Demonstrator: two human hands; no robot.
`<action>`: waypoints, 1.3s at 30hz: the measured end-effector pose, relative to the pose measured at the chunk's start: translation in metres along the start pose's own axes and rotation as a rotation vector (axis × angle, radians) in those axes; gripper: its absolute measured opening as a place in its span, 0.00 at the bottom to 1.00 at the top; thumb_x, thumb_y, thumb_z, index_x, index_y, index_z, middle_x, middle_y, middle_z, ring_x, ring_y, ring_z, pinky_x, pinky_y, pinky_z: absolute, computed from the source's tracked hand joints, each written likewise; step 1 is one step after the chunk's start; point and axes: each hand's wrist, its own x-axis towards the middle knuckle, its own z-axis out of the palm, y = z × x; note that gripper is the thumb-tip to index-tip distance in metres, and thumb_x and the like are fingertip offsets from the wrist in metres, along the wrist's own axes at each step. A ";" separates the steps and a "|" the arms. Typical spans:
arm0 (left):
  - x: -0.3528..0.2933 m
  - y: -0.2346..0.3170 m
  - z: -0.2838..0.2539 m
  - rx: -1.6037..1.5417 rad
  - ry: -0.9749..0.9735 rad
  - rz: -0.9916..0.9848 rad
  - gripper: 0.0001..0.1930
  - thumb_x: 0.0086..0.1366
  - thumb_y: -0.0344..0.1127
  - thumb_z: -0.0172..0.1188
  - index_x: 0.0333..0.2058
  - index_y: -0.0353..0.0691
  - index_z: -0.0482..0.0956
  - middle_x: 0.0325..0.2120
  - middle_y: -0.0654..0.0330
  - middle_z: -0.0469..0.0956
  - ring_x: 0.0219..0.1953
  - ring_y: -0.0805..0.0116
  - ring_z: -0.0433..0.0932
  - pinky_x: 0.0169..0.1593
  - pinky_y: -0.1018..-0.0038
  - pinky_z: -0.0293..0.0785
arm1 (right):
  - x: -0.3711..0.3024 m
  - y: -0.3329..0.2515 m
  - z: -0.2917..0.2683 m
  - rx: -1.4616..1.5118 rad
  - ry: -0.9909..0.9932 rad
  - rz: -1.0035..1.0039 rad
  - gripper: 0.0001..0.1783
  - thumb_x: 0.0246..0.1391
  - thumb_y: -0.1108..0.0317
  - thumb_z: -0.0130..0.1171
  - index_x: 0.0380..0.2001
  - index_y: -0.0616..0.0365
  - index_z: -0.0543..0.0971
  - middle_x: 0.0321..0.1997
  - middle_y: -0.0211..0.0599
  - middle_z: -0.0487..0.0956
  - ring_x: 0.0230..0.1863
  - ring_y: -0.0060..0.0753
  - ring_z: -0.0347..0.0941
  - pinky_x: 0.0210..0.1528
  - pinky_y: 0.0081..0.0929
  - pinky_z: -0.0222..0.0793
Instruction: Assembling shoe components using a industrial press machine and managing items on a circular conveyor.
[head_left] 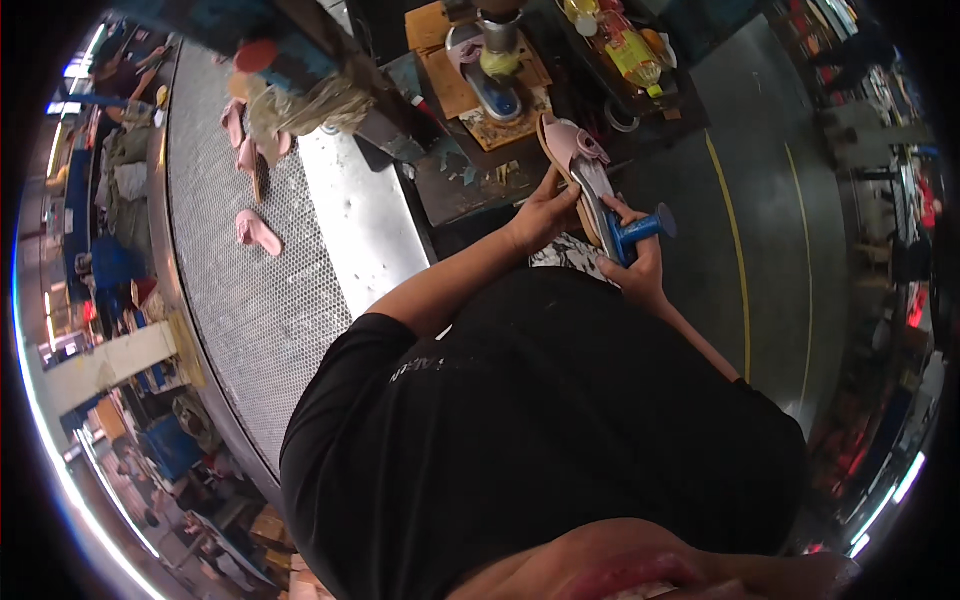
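Both my hands hold one pink open shoe (570, 150) in front of my chest, its toe pointing up and away. A bow-like trim sits on its upper. At its heel end is a blue piece (637, 228) with a post and a round flared end. My left hand (545, 213) is closed on the shoe's left side, near the middle of the sole. Around the blue heel end, my right hand (640, 258) is closed, with fingers on both sides of it. Just beyond, a similar shoe (495, 95) with a blue heel area sits under a machine's pressing head (500, 45).
Left of me runs a perforated metal conveyor surface (240, 330) carrying several pink shoes (258, 232). A blue machine post (300, 60) with crumpled plastic stands beside it. At the back right, a dark tray (655, 95) holds bottles. Yellow lines (735, 230) mark the floor on the right.
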 end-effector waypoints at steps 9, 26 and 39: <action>0.002 0.033 -0.020 0.453 -0.005 -0.110 0.42 0.65 0.38 0.57 0.68 0.44 0.37 0.60 0.52 0.59 0.61 0.55 0.63 0.62 0.62 0.60 | 0.024 0.019 0.006 -0.004 0.059 -0.058 0.28 0.38 0.77 0.63 0.43 0.55 0.62 0.61 0.46 0.66 0.60 0.36 0.62 0.61 0.34 0.55; -0.076 0.044 -0.059 1.679 0.852 0.585 0.38 0.37 0.28 0.67 0.52 0.33 0.65 0.51 0.46 0.68 0.60 0.40 0.59 0.63 0.55 0.57 | 0.163 0.076 0.085 -0.339 -0.038 -0.247 0.38 0.36 0.74 0.66 0.55 0.61 0.65 0.51 0.49 0.70 0.52 0.47 0.68 0.55 0.35 0.64; -0.285 -0.070 -0.153 1.497 1.613 0.376 0.38 0.40 0.31 0.71 0.52 0.28 0.66 0.59 0.41 0.58 0.61 0.42 0.58 0.65 0.59 0.55 | 0.206 0.124 0.121 -0.511 0.015 -0.444 0.42 0.42 0.69 0.66 0.61 0.60 0.60 0.55 0.53 0.68 0.55 0.57 0.65 0.56 0.43 0.62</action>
